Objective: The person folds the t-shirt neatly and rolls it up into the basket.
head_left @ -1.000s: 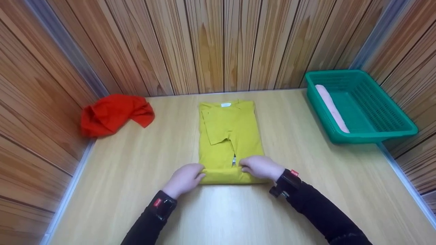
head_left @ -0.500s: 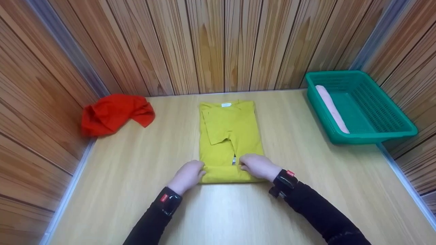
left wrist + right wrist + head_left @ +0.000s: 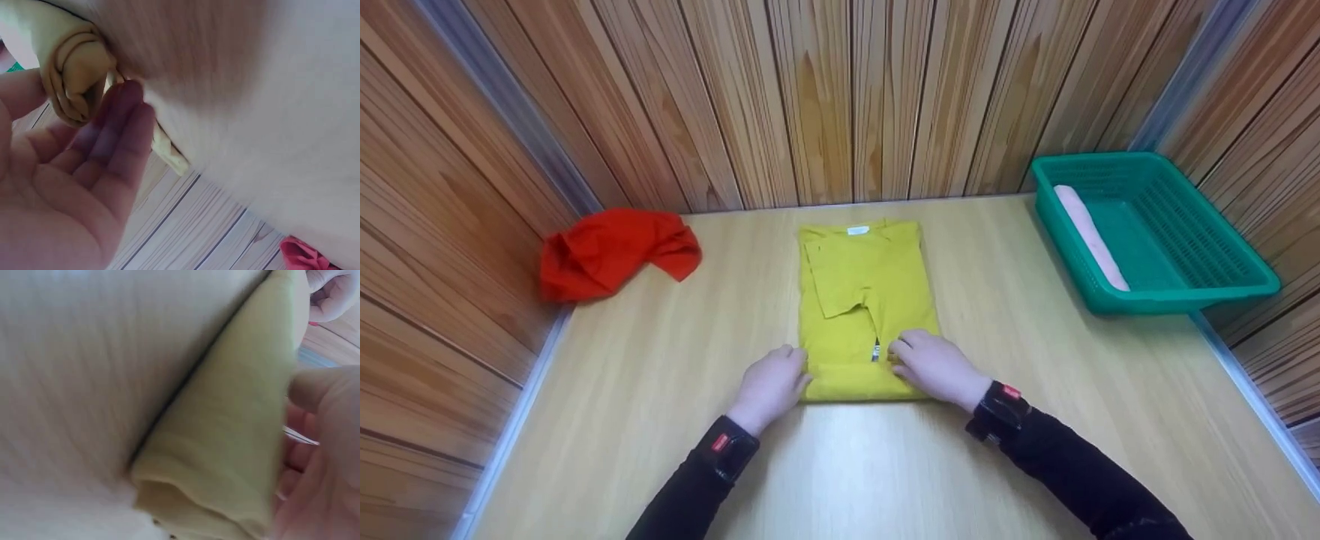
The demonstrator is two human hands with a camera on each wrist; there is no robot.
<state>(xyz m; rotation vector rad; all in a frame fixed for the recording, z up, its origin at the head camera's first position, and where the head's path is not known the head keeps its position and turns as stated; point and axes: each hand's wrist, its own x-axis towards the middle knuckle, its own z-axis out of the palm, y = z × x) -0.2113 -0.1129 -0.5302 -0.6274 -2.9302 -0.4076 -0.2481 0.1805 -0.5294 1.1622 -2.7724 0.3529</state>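
Note:
A yellow T-shirt [image 3: 847,330] lies folded into a long rectangle, its collar label at the far end. Its near end is rolled up into a thick band, and the spiral of layers shows in the left wrist view. My left hand [image 3: 771,381] grips the roll's left end, thumb [image 3: 22,90] on one side and fingers [image 3: 121,135] on the other. Towards the roll's right side, my right hand [image 3: 937,367] holds it with curled fingers; in the right wrist view the thumb [image 3: 309,388] lies against the cloth.
A crumpled red cloth [image 3: 615,251] lies at the back left by the wall. At the back right stands a green plastic basket [image 3: 1192,300] with a rolled pale pink cloth [image 3: 1091,236] inside. Wood-panelled walls [image 3: 825,105] enclose the tabletop [image 3: 840,465] on three sides.
The rolled band has moved slightly away from me, up the shirt. Both hands have shifted forward a little with it. The red cloth and basket stay put.

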